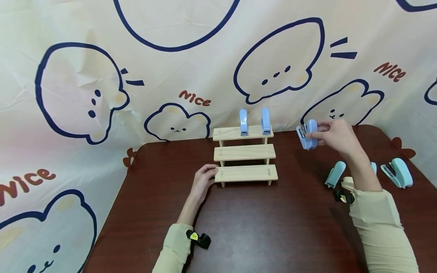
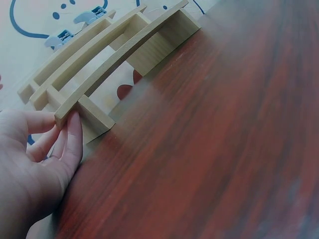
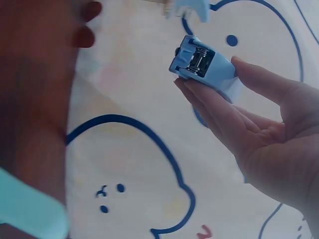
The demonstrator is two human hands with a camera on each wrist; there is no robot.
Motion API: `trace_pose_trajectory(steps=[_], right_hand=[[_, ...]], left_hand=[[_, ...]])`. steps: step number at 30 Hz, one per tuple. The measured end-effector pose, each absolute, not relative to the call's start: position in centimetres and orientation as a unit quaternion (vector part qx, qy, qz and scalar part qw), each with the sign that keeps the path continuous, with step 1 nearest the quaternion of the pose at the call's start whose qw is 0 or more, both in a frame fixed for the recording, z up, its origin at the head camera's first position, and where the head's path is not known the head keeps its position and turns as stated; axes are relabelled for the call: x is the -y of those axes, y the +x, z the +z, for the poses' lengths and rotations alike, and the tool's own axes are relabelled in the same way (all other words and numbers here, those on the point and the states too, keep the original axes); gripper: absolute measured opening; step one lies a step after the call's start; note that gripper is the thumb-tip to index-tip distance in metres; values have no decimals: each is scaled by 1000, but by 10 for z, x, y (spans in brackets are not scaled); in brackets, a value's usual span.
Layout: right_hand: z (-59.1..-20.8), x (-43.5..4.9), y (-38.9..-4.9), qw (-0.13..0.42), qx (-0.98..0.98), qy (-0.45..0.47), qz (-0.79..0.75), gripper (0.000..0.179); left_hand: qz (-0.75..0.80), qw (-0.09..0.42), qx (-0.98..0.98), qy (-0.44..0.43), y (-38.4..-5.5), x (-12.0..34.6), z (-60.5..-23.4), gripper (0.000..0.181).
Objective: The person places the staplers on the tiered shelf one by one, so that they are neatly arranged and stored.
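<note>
My right hand (image 1: 336, 135) pinches a blue stapler (image 1: 310, 134) between thumb and fingers, above the table right of a three-step wooden rack (image 1: 246, 173). The right wrist view shows that same stapler (image 3: 209, 69) with its metal inner part facing the camera. Two more blue staplers stand on the rack's top step, one (image 1: 243, 122) near the middle and one (image 1: 265, 121) at the right end. At the left end of the lowest step, my left hand (image 1: 202, 182) grips the board's edge; in the left wrist view, thumb and fingers pinch that board (image 2: 107, 67).
Teal staplers lie on the table's right side: one (image 1: 335, 174) left of my right forearm, one (image 1: 397, 173) near the right edge, another (image 1: 373, 167) mostly hidden by the arm. A printed cloth (image 1: 218, 76) hangs behind the dark wooden table (image 1: 259, 227).
</note>
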State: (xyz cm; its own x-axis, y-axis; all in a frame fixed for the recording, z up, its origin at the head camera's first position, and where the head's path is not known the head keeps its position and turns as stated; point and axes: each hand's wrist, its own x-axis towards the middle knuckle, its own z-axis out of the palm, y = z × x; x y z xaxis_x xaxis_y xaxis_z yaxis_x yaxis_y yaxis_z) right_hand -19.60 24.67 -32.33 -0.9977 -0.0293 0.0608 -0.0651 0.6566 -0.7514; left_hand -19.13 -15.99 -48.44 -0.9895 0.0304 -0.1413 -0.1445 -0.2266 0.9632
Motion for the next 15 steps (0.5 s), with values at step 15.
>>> trace_pose_trajectory(steps=[15], right_hand=[[-292,-237,-206,57,904,0,424,55]], left_hand=[[780,57,-622,-45,-190,161,-484,27]])
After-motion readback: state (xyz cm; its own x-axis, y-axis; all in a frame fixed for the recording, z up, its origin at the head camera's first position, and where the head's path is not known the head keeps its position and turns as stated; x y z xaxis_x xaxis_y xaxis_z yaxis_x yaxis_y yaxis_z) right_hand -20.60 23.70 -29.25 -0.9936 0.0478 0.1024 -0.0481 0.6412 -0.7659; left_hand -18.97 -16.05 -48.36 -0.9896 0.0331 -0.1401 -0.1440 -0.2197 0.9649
